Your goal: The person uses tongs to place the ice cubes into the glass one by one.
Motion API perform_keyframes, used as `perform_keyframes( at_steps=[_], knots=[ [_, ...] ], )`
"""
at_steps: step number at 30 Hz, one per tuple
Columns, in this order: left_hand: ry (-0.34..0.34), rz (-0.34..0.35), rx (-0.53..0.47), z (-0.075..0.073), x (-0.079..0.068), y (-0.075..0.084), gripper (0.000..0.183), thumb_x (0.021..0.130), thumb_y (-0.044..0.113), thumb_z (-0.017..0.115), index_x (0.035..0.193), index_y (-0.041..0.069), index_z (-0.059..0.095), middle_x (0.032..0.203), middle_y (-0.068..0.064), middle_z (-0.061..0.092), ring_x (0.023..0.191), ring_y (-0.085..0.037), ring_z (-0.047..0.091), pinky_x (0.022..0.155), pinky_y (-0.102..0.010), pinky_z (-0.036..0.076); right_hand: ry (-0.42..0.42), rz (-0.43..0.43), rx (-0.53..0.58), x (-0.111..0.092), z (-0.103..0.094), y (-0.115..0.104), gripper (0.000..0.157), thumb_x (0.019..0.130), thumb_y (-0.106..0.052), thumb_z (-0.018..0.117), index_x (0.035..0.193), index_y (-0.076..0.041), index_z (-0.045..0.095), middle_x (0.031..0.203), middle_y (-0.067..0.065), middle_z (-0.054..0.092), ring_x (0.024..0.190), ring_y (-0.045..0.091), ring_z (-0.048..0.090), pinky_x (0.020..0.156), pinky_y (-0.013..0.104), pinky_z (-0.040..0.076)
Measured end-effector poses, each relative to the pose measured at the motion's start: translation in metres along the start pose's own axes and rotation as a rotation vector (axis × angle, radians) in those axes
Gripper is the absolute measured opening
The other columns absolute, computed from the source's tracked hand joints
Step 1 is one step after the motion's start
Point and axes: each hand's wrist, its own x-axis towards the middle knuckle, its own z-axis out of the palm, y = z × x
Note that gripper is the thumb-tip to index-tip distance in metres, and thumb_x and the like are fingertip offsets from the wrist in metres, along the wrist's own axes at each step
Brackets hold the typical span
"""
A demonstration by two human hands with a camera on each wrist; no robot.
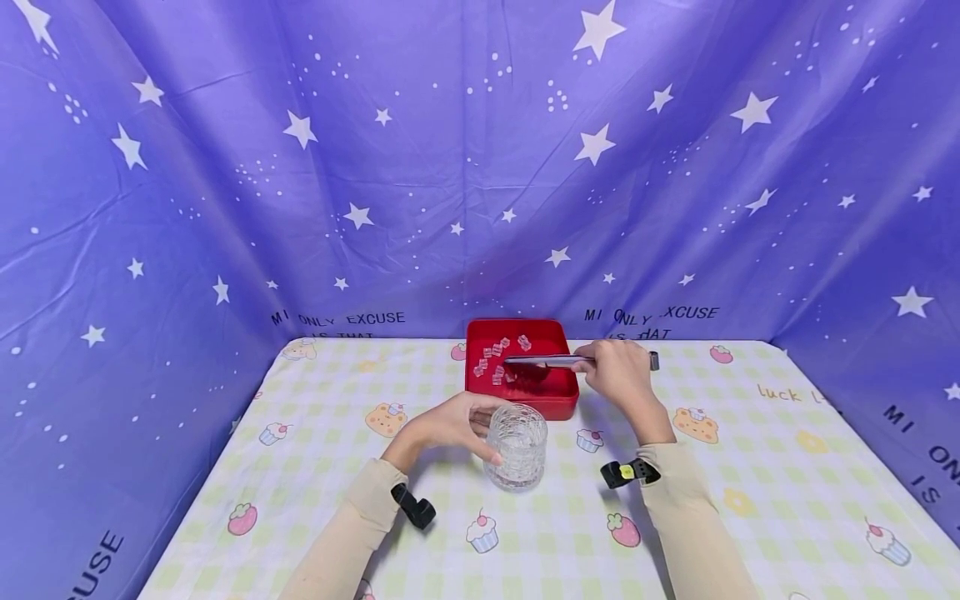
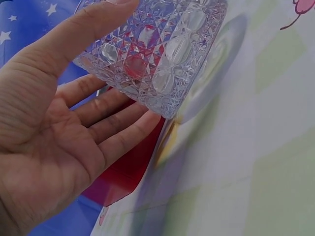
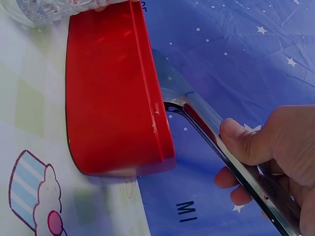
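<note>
Checked tablecloth (image 1: 570,542); tongs (image 1: 551,361) jut from right grip (image 1: 618,373).

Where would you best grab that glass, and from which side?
Probably around the side of the glass, from the left, where the left hand is: its round, textured wall suits curled fingers, and the box crowds the far side.

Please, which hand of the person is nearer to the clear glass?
Left: the left hand touches the clear glass at its left side. The right hand is farther off, beyond it to the right, holding a metal utensil at the red box.
</note>
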Motion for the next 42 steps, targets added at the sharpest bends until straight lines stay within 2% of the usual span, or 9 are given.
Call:
perform_keyframes(
  at_steps=[4, 15, 23, 28, 31, 34, 36, 42],
  knots=[
    [-0.013, -0.009, -0.023, -0.001, 0.000, -0.002, 0.073, 0.076, 0.004, 0.088, 0.142, 0.017, 0.060, 0.137, -0.002, 0.066, 0.119, -0.015, 0.063, 0.104, -0.033, 0.054, 0.020, -0.007, 0.007, 0.000, 0.000, 0.002, 0.015, 0.083, -0.025, 0.083, 0.095, -0.017, 0.082, 0.077, 0.005, 0.074, 0.060, 0.023, 0.055, 0.055, 0.036, 0.040],
    [-0.034, -0.010, -0.056, -0.002, 0.000, -0.002, 0.074, 0.077, 0.001, 0.086, 0.144, 0.010, 0.057, 0.133, -0.012, 0.067, 0.117, -0.017, 0.066, 0.103, -0.031, 0.055, 0.073, 0.036, 0.073, 0.000, -0.006, 0.008, 0.018, 0.085, -0.024, 0.081, 0.101, -0.015, 0.082, 0.089, 0.007, 0.078, 0.060, 0.023, 0.054, 0.051, 0.030, 0.034],
    [-0.070, -0.007, -0.112, -0.003, 0.000, -0.002, 0.073, 0.078, -0.004, 0.084, 0.145, 0.005, 0.055, 0.137, -0.017, 0.065, 0.122, -0.022, 0.066, 0.105, -0.032, 0.054, 0.163, 0.033, 0.115, -0.002, -0.015, 0.012, 0.019, 0.084, -0.021, 0.083, 0.101, -0.012, 0.082, 0.086, 0.009, 0.078, 0.053, 0.018, 0.049, 0.047, 0.027, 0.029],
    [-0.075, -0.018, -0.115, -0.004, 0.000, -0.002, 0.074, 0.078, -0.004, 0.084, 0.146, 0.006, 0.054, 0.138, -0.016, 0.064, 0.124, -0.022, 0.065, 0.106, -0.033, 0.054, 0.232, 0.049, 0.163, -0.002, -0.022, 0.013, 0.019, 0.082, -0.019, 0.085, 0.100, -0.012, 0.082, 0.077, 0.008, 0.076, 0.050, 0.017, 0.045, 0.049, 0.028, 0.028],
    [-0.075, -0.017, -0.118, -0.004, -0.001, -0.001, 0.074, 0.079, -0.003, 0.083, 0.146, 0.006, 0.054, 0.139, -0.015, 0.064, 0.126, -0.022, 0.063, 0.107, -0.033, 0.053, 0.256, 0.070, 0.188, -0.003, -0.027, 0.013, 0.019, 0.082, -0.019, 0.084, 0.100, -0.013, 0.082, 0.078, 0.008, 0.076, 0.052, 0.017, 0.049, 0.051, 0.029, 0.029],
    [-0.076, -0.013, -0.120, -0.004, -0.001, -0.001, 0.075, 0.079, -0.003, 0.083, 0.147, 0.007, 0.053, 0.140, -0.015, 0.063, 0.127, -0.024, 0.062, 0.108, -0.034, 0.052, 0.270, 0.085, 0.212, -0.004, -0.033, 0.012, 0.018, 0.083, -0.019, 0.084, 0.100, -0.013, 0.082, 0.088, 0.009, 0.078, 0.055, 0.018, 0.055, 0.054, 0.029, 0.032],
    [-0.079, -0.011, -0.120, -0.004, -0.001, -0.002, 0.074, 0.080, -0.003, 0.083, 0.147, 0.007, 0.053, 0.140, -0.016, 0.063, 0.127, -0.024, 0.062, 0.108, -0.034, 0.052, 0.279, 0.088, 0.226, -0.005, -0.036, 0.012, 0.018, 0.083, -0.018, 0.084, 0.100, -0.012, 0.082, 0.091, 0.010, 0.079, 0.055, 0.015, 0.055, 0.054, 0.029, 0.033],
    [-0.082, -0.007, -0.118, -0.004, -0.001, -0.003, 0.074, 0.080, -0.003, 0.083, 0.147, 0.006, 0.053, 0.140, -0.016, 0.062, 0.127, -0.024, 0.062, 0.108, -0.033, 0.053, 0.317, 0.053, 0.250, -0.005, -0.042, 0.013, 0.016, 0.081, -0.017, 0.086, 0.097, -0.013, 0.083, 0.080, 0.006, 0.076, 0.053, -0.001, 0.041, 0.052, 0.028, 0.031]
  ],
)
